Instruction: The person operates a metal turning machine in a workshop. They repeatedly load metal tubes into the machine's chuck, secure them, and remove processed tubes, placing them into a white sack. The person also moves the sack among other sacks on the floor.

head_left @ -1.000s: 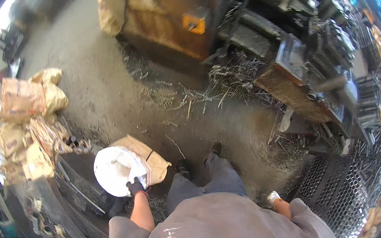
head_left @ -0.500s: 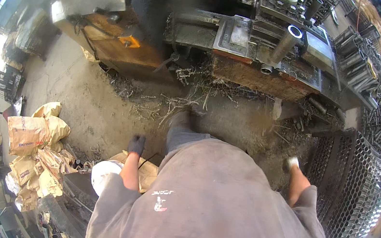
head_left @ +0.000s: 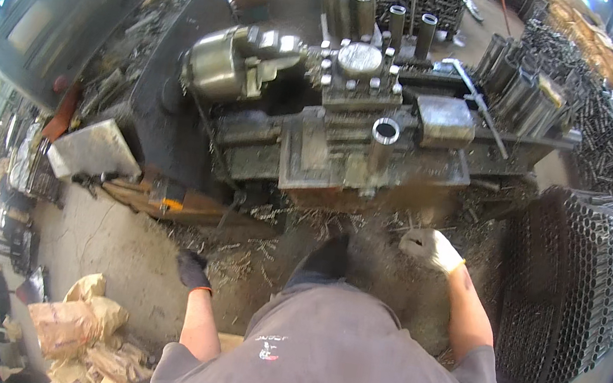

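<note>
Lathe (head_left: 348, 119) ahead, landmark. Left hand (head_left: 193, 269), dark glove, below-left of lathe, empty, over chip-strewn floor (head_left: 103, 241). Right hand (head_left: 432, 248), white glove, just below lathe bed, grip state unclear. Hands well apart. Crumpled tan paper sacks (head_left: 80, 324) far below-left. Orange tag (head_left: 173, 205) under lathe base

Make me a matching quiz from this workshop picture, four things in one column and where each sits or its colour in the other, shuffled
Things:
1. left hand
2. right hand
3. short metal tube
4. crumpled paper sacks

Descriptions:
A. stands upright on the lathe
B. white glove
C. on the floor at lower left
D. dark glove with an orange cuff

Pairs: 1-D, 2-B, 3-A, 4-C
</note>
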The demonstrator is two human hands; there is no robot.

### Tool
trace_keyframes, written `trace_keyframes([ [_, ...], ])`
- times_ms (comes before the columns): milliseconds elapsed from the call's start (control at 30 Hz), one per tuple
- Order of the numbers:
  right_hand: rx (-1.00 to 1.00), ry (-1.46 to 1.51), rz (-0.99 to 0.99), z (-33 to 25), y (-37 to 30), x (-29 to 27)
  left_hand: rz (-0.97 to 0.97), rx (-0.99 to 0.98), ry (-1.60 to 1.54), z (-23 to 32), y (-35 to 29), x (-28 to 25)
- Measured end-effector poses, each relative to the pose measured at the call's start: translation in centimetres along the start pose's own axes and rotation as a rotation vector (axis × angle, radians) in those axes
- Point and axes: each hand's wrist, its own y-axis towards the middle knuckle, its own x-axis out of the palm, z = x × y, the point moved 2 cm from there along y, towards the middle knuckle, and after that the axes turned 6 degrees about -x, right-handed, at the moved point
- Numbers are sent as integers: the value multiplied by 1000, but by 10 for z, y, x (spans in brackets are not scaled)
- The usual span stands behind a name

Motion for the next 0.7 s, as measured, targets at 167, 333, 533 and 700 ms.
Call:
trace_keyframes([
  [167,-578,68,203,-132,51,-141,411,-252,-100,120,25,-1],
  [333,-755,-199,314,-204,224,-230,494,138,22,142,27,-2],
  [533,-110,-331,-240,-192,390,-242,138,-276,-626,123,65,-2],
  [700,-6,-122,-540,-175,431,-204,232,-162,-404,87,-28,-10],
])
